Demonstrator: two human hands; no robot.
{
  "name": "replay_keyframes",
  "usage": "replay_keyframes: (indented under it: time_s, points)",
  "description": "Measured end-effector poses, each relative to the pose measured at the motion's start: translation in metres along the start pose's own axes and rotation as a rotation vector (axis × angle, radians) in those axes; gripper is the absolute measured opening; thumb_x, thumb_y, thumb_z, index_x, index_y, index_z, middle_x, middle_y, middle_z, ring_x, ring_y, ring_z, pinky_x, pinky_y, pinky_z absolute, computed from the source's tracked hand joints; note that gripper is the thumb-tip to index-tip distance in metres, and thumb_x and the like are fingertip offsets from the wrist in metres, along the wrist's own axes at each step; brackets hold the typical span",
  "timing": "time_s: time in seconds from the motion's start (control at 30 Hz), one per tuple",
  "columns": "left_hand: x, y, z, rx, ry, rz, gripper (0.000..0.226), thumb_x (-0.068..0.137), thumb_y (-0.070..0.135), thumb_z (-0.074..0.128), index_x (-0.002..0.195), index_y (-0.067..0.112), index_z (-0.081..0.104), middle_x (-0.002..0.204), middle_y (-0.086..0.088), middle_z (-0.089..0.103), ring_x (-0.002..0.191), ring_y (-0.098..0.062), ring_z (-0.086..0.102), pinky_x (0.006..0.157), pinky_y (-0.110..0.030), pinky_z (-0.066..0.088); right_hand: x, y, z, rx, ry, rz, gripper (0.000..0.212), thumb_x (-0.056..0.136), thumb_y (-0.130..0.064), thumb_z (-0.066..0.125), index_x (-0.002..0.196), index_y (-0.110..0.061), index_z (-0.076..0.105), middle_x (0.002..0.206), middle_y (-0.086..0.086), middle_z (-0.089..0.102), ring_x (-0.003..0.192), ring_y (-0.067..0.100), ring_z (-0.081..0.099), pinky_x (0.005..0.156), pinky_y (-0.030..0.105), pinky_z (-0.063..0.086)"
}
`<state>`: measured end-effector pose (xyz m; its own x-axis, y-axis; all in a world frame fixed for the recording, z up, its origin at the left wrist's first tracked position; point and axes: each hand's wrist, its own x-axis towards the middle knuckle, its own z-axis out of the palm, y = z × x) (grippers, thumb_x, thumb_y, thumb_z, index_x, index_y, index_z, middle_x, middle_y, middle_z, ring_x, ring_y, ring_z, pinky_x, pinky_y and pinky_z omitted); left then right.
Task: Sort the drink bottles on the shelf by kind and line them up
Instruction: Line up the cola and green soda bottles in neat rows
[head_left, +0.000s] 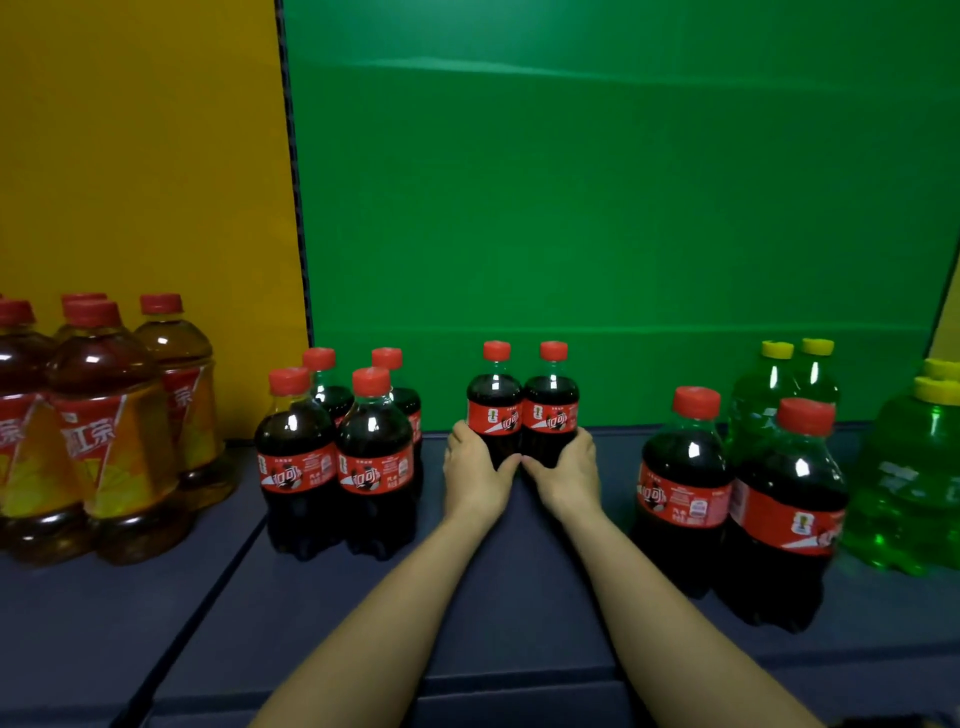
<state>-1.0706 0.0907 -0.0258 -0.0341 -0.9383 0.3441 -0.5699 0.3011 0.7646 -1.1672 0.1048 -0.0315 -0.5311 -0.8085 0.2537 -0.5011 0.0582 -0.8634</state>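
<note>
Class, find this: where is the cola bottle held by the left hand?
Head view: the bottle stands centre of the shelf, near the green wall, in the left hand, beside its twin in the right hand.

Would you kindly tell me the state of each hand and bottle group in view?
left hand: grips left centre cola bottle
right hand: grips right centre cola bottle
four colas: upright, capped, clustered
tea bottles: upright, capped
green bottles: upright, capped
two near colas: upright, capped, beside green bottles
</note>
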Motion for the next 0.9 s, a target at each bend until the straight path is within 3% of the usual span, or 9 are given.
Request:
replay_keyframes:
  time_s: [0.23, 0.9]
  points:
    - [-0.019, 0.0, -0.011, 0.029, 0.008, -0.051, 0.058, 0.087, 0.021, 0.061, 0.129, -0.002, 0.028, 0.136, -0.018, 0.041, 0.127, -0.032, 0.041, 0.101, -0.035, 0.034, -0.014, -0.002, 0.002, -0.029, -0.053, -0.032, 0.071, 0.081, -0.018, 0.069, 0.136, -0.002, 0.027, 0.139, 0.016, 0.037, 0.13, 0.032, 0.037, 0.108, 0.042, 0.032]
    - [-0.035, -0.001, -0.024, -0.04, 0.091, -0.119, 0.062, 0.085, 0.015, 0.063, 0.132, 0.0, 0.024, 0.138, -0.02, 0.038, 0.128, -0.035, 0.041, 0.104, -0.039, 0.034, -0.037, -0.009, 0.0, -0.077, -0.052, -0.087, 0.067, 0.077, -0.027, 0.072, 0.128, -0.004, 0.034, 0.134, 0.013, 0.044, 0.125, 0.03, 0.043, 0.1, 0.037, 0.035]
